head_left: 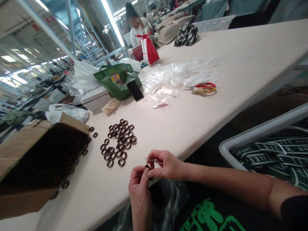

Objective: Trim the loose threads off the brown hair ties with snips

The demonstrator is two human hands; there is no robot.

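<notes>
My left hand (140,189) is closed at the table's front edge, pinching a small dark brown ring (147,166) that its fingers partly cover. Close against it, my right hand (168,165) is curled around a pair of small thread snips (156,161), whose thin points stick out to the left above the ring. The fingertips of both hands meet at the ring. Beyond them on the table lies a loose pile of similar dark brown rings (122,131). To the left, an open cardboard box (26,144) lies tipped toward the table, with more rings spilling from its mouth.
Farther back are a second pair of snips (159,106), red-and-yellow-handled scissors (204,88), a phone (135,90), a green bag (117,80) and clear plastic bags (166,77). A grey-rimmed bin (226,147) of printed straps stands at right. Another person (134,35) is behind the table.
</notes>
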